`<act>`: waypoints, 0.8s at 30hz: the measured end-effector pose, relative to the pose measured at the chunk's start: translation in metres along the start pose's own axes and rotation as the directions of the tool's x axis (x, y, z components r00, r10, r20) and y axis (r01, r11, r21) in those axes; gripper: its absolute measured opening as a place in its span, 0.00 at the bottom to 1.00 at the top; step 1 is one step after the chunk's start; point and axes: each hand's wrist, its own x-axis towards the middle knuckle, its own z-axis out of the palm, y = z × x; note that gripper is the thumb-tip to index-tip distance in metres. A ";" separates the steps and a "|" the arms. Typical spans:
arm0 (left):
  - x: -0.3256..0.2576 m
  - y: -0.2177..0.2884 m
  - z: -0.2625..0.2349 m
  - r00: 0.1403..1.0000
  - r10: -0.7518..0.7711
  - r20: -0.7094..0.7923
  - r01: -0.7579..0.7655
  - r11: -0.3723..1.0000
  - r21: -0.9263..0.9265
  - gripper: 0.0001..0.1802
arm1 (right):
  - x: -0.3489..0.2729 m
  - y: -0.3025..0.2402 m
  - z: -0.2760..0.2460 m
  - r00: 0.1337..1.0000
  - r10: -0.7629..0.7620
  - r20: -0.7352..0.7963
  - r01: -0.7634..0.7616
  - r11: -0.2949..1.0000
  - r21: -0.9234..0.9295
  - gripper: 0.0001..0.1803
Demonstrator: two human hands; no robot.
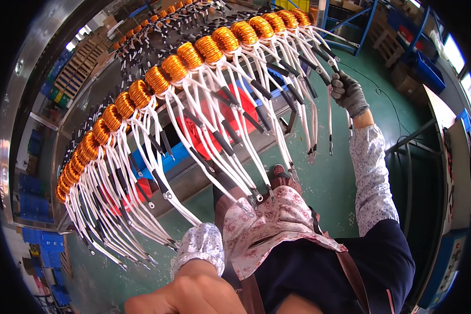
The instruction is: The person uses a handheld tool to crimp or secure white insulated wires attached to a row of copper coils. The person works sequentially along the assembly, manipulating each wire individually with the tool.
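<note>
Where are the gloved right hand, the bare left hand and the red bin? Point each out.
right hand (348,93), head view, on the grey glove's back.
left hand (193,293), head view, on the bare knuckles.
red bin (235,112), head view, on its wall between leads.

left hand (193,293) cut off by the lower edge.

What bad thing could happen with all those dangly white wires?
The gloved right hand grips one lead at the far end of the row of orange coils. The white wires hang close and cross each other, so pulling one might snag or tangle its neighbours. Their metal end tips dangle near the person's flowered apron and could catch on the cloth.
</note>
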 end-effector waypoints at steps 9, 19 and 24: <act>-0.037 0.002 -0.033 0.989 -0.128 -0.077 0.131 0.991 0.028 0.14 | -0.003 0.007 0.011 1.000 -0.004 -0.011 0.004 1.000 0.001 0.17; -0.100 -0.058 -0.116 0.559 -0.232 -0.796 0.526 0.841 0.124 0.32 | -0.045 0.029 0.018 0.997 -0.024 -0.076 0.028 0.998 0.053 0.24; -0.108 -0.067 -0.124 0.550 -0.219 -0.806 0.545 0.826 0.147 0.32 | -0.143 0.136 0.144 0.979 -0.160 0.124 0.188 0.494 -0.849 0.22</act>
